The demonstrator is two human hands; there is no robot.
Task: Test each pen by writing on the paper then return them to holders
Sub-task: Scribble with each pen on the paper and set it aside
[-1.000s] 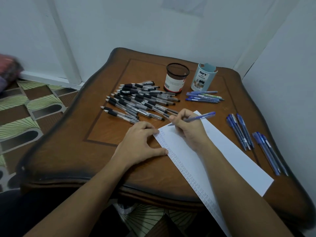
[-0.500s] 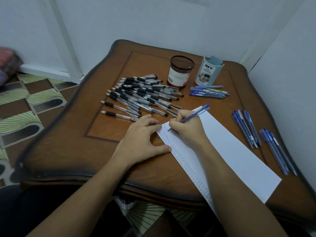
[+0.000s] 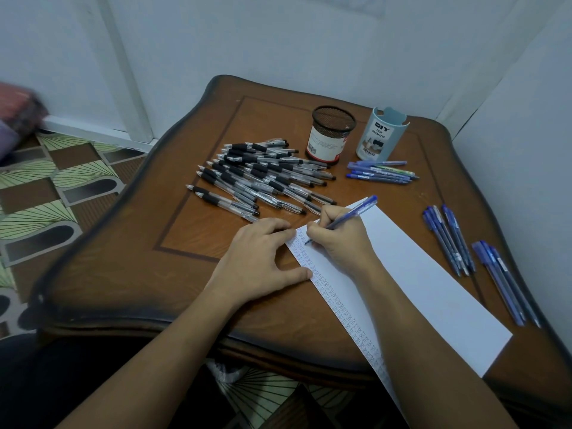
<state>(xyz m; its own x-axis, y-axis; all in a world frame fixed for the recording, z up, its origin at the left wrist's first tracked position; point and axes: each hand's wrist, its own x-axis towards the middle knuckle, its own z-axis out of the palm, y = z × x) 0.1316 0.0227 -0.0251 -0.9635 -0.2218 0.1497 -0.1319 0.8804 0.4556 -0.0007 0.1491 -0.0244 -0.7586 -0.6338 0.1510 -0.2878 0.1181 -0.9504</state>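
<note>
A long white paper (image 3: 433,280) lies slantwise on the brown table (image 3: 148,267), with a column of small marks down its left edge. My right hand (image 3: 339,239) grips a blue pen (image 3: 349,216), its tip touching the paper near the top of that column. My left hand (image 3: 263,258) rests flat beside it, fingertips and thumb pressing on the paper's left edge. A black mesh holder (image 3: 331,134) and a pale blue holder (image 3: 382,133) stand at the back of the table. No pens show above their rims.
Several black-grip pens (image 3: 263,178) lie heaped left of centre. Blue pens lie in three groups: in front of the pale holder (image 3: 382,172), right of the paper (image 3: 448,238), and near the right edge (image 3: 504,283). White walls close the back and right; patterned floor lies left.
My right hand has tilted the pen more upright and brought its tip down to the paper's left column. The camera view has shifted. My left hand stays on the paper's edge.
</note>
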